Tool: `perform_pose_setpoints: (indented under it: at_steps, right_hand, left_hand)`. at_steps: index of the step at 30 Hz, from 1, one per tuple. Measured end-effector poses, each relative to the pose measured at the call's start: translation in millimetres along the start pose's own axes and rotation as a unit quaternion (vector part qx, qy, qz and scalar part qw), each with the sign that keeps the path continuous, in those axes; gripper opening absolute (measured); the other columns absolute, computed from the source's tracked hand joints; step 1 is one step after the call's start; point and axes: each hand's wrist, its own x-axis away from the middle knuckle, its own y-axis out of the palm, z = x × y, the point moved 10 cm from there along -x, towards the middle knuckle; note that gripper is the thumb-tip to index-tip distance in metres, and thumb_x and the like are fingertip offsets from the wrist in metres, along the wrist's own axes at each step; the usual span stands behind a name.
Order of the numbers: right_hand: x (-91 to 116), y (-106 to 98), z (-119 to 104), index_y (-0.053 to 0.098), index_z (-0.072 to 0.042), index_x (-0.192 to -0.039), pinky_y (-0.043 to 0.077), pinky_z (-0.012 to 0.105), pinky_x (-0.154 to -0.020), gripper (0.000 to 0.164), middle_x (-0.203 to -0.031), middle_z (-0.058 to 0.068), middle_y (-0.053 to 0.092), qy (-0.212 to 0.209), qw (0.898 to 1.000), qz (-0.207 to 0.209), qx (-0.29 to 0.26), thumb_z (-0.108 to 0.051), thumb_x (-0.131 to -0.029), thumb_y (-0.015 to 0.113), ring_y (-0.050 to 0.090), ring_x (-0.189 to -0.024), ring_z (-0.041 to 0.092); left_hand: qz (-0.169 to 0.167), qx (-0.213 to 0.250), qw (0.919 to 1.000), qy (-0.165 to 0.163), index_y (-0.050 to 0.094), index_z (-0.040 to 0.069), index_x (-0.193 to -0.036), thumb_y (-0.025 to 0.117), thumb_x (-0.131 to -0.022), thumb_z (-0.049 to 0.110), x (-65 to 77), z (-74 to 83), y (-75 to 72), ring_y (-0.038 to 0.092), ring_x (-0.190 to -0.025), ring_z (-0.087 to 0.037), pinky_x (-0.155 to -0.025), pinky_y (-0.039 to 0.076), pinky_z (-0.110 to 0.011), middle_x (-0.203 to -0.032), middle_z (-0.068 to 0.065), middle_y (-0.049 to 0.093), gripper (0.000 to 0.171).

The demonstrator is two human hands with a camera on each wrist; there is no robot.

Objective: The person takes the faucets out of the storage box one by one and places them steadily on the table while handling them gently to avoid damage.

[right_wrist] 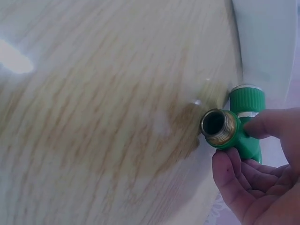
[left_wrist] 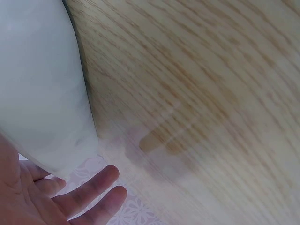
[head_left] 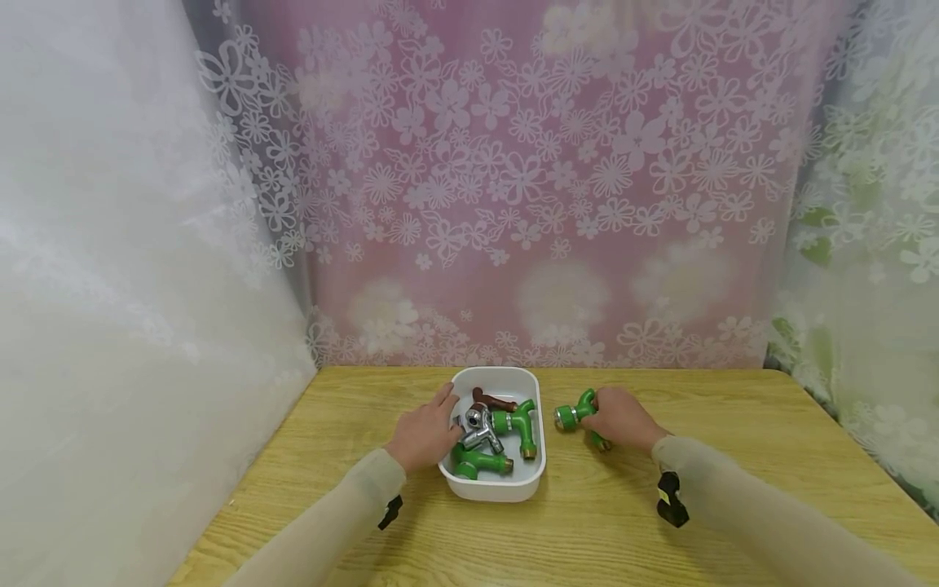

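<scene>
My right hand (head_left: 622,417) holds a green plastic tap (right_wrist: 243,136), thumb on one side and fingers on the other, just right of a white tub (head_left: 493,491). The tap's brass threaded end faces the right wrist camera. My left hand (head_left: 424,434) rests against the tub's left side, with two fingers (left_wrist: 91,188) stretched out past its wall. Inside the tub lie a green tap (head_left: 522,425), another green tap (head_left: 480,462) near the front, a chrome tap (head_left: 484,434) and a brown tap (head_left: 495,401) at the back.
The tub stands on a wood-grain table (head_left: 352,424). A pink flowered curtain (head_left: 543,204) hangs behind the far edge. White sheeting (head_left: 132,285) borders the left side, and a flowered sheet (head_left: 866,326) the right.
</scene>
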Motion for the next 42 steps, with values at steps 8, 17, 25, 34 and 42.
perform_pose_setpoints:
  at_steps: [8,17,25,34,42]
  right_hand:
    - [3.5,-1.8,3.2,0.060,0.004,-0.106,0.041,0.029,-0.057,0.025,-0.089,0.012,0.064,-0.001,1.000,0.007,-0.025,-0.013,-0.090,0.067,0.050,-0.062,0.014]
    - [6.1,-1.7,-7.3,0.059,0.000,-0.132,0.049,0.034,-0.061,0.042,-0.114,0.019,0.070,-0.049,0.999,0.018,0.014,-0.010,-0.092,0.066,0.060,-0.063,0.014]
    - [4.3,2.0,-13.3,0.067,-0.001,-0.127,0.053,0.053,-0.089,0.038,-0.126,0.020,0.068,-0.079,0.994,0.030,0.070,-0.013,-0.091,0.070,0.065,-0.112,0.037]
    - [1.8,5.9,-24.0,0.071,-0.004,-0.122,0.052,0.054,-0.092,0.032,-0.120,0.016,0.071,-0.082,0.993,0.033,0.083,-0.012,-0.091,0.070,0.065,-0.112,0.035]
    - [-1.8,10.0,-39.3,0.071,-0.004,-0.118,0.052,0.053,-0.093,0.028,-0.115,0.014,0.072,-0.085,0.991,0.034,0.094,-0.012,-0.091,0.070,0.066,-0.109,0.035]
  left_hand:
    - [0.001,-0.002,1.0000,0.000,0.040,0.010,-0.154,0.050,-0.100,0.036,1.0,1.3,-1.3,0.063,-0.120,-0.034,-0.062,0.051,-0.039,-0.167,-0.007,0.024,0.061]
    - [0.008,-0.003,1.0000,0.003,0.041,0.010,-0.153,0.051,-0.100,0.035,-0.9,0.6,-1.1,0.064,-0.118,-0.034,-0.065,0.053,-0.042,-0.167,-0.008,0.025,0.060]
    - [0.002,-0.001,1.0000,0.003,0.041,0.010,-0.154,0.051,-0.100,0.035,0.3,1.3,-0.8,0.063,-0.120,-0.033,-0.062,0.051,-0.039,-0.167,-0.008,0.025,0.061]
    - [0.001,-0.001,1.0000,0.000,0.040,0.010,-0.154,0.050,-0.100,0.035,0.8,0.2,0.1,0.063,-0.120,-0.033,-0.065,0.052,-0.040,-0.167,-0.007,0.024,0.060]
    - [0.000,0.007,0.9999,-0.008,0.040,0.012,-0.155,0.049,-0.100,0.036,-1.4,-2.8,3.0,0.063,-0.121,-0.033,-0.061,0.049,-0.039,-0.168,-0.005,0.023,0.061]
